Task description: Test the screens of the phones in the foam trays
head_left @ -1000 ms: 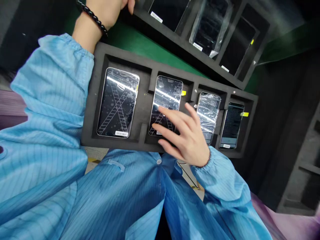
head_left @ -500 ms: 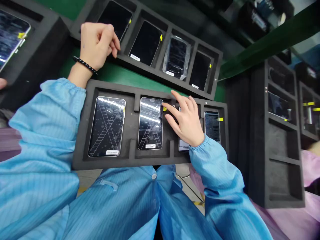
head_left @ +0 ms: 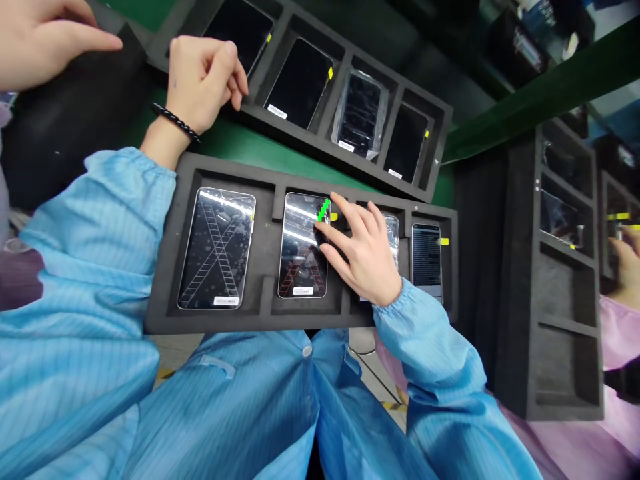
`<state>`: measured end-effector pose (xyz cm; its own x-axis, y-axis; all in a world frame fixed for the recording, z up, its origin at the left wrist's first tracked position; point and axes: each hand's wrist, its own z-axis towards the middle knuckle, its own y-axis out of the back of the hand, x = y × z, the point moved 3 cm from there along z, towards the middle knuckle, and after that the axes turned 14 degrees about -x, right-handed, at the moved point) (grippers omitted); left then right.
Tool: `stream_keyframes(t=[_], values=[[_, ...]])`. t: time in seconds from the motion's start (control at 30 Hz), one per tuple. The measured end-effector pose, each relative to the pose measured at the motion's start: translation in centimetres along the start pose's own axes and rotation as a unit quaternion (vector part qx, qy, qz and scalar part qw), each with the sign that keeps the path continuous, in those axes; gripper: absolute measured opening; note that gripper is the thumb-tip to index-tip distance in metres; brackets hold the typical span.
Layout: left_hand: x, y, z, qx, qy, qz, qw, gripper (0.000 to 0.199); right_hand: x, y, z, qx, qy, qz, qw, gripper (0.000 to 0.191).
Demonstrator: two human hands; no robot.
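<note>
My right hand [head_left: 363, 250] is spread open over the near black foam tray [head_left: 210, 323], one fingertip on the screen of the second phone [head_left: 300, 247]. Green blocks mark that screen's upper right, and reddish ladder lines show lower down. To its left lies a larger phone [head_left: 217, 253] with a white crossed ladder pattern. A third phone [head_left: 393, 233] is partly hidden behind my right hand. The rightmost phone [head_left: 427, 257] shows lines of text. My left hand [head_left: 205, 83], wearing a black braided bracelet, is loosely curled by the far tray's edge, with nothing visible in it.
Behind, another foam tray [head_left: 345, 157] holds several dark-screened phones, one in clear wrapping. Another person's hand [head_left: 45, 43] reaches in at the upper left. At right stands a foam tray [head_left: 567, 327] with phones in its upper compartments; a person's hand [head_left: 625, 260] is beyond it.
My right hand has moved slightly left and down on the second phone. Green blocks have appeared there, and its ladder lines turned from white to reddish. Another person's hand has come in at upper left.
</note>
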<state>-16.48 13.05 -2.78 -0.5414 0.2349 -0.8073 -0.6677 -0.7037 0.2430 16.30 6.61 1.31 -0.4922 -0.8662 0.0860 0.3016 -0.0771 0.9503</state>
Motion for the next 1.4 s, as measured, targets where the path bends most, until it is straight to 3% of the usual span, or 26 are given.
stream_keyframes(t=[0.5, 0.73, 0.8, 0.9, 1.0, 1.07, 1.23, 1.4], values=[[0.1, -0.1, 0.1, 0.002, -0.019, -0.019, 1.000, 0.056, 4.6, 1.0, -2.6, 0.024, 0.054, 0.102, 0.993, 0.033], [0.3, 0.1, 0.3, 0.010, -0.023, -0.017, 1.000, 0.054, 6.8, 1.1, -3.5, 0.071, 0.091, 0.166, 0.979, 0.028], [0.2, 0.1, 0.2, 0.008, -0.020, -0.013, 1.000, 0.055, 6.7, 1.1, -3.4, 0.076, 0.098, 0.194, 0.973, 0.028], [-0.1, 0.1, 0.1, 0.016, -0.009, -0.005, 1.000, 0.054, 5.2, 1.4, -1.9, 0.028, 0.065, 0.213, 0.975, 0.034], [-0.4, 0.1, 0.0, 0.018, -0.003, -0.007, 1.000, 0.051, 2.8, 1.3, 0.7, -0.024, -0.017, 0.131, 0.991, 0.040], [-0.4, 0.1, 0.0, 0.009, -0.004, -0.014, 1.000, 0.047, 1.8, 0.6, 2.5, -0.020, -0.048, 0.062, 0.997, 0.040], [-0.2, -0.1, 0.1, -0.008, -0.012, -0.021, 1.000, 0.045, 1.7, -1.6, 5.2, 0.009, -0.019, 0.003, 1.000, 0.041], [0.0, -0.1, 0.1, -0.001, -0.007, -0.012, 1.000, 0.051, 2.1, -2.4, 5.3, 0.022, -0.010, -0.009, 1.000, 0.044]])
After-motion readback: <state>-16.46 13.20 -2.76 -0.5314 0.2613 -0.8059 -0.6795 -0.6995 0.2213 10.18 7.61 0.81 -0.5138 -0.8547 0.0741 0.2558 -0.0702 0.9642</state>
